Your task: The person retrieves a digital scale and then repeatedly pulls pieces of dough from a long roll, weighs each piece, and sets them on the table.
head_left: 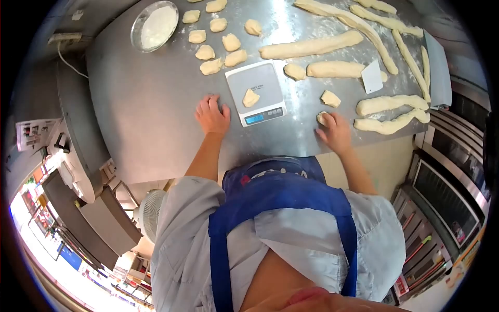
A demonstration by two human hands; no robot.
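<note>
My left hand (213,114) rests on the steel table left of a white digital scale (255,78), fingers apart, holding nothing. One dough piece (251,98) lies on the scale's plate, above its lit blue display. Right of the scale, my right hand (334,129) has its fingers on a small dough piece (323,118) near the table's front edge. Another cut piece (330,99) lies just beyond that hand. A white scraper (372,77) leans over the end of a thick dough roll (335,69), with a dough lump (295,72) at the roll's left end.
A bowl of white flour (158,27) stands at the back left. Several dough pieces (205,52) lie beyond the scale. Long dough strips (312,46) cover the back and right, two of them (390,122) near the right front edge. A fan (152,213) stands below left.
</note>
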